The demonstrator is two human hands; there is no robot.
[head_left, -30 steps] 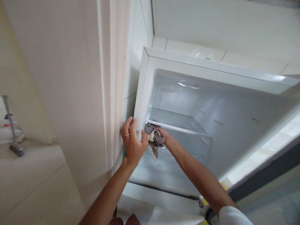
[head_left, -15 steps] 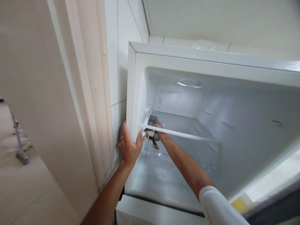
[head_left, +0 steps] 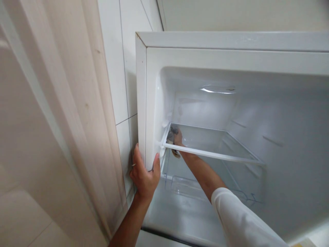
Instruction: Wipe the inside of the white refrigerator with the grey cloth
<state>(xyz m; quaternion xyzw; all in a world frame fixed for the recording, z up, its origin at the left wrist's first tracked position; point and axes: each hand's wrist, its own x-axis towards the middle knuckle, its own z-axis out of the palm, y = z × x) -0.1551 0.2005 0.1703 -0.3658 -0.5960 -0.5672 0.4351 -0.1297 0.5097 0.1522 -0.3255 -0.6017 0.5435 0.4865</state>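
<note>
My left hand (head_left: 145, 177) grips the left side edge of a white refrigerator (head_left: 150, 103), thumb on the front face and fingers around the outer side. Inside the compartment, my right hand (head_left: 178, 138) is closed on a crumpled grey and beige cloth (head_left: 170, 136). It appears beneath the glass shelf (head_left: 205, 139), seen through the pane, near the shelf's left end. The shelf's white front strip crosses in front of my right wrist. A flap of the cloth hangs below that strip. Some of my right fingers are hidden by the cloth.
Below sits a clear plastic drawer (head_left: 190, 187) at the compartment's bottom. A light cover (head_left: 218, 90) is on the ceiling inside. To the left stand a tiled wall (head_left: 113, 61) and a wooden door frame (head_left: 84, 103). Shelf ridges (head_left: 272, 140) line the right inner wall.
My right hand and the cloth have moved deeper along the shelf's left side, so less cloth hangs below the front strip. My left hand keeps its grip. The view has shifted closer.
</note>
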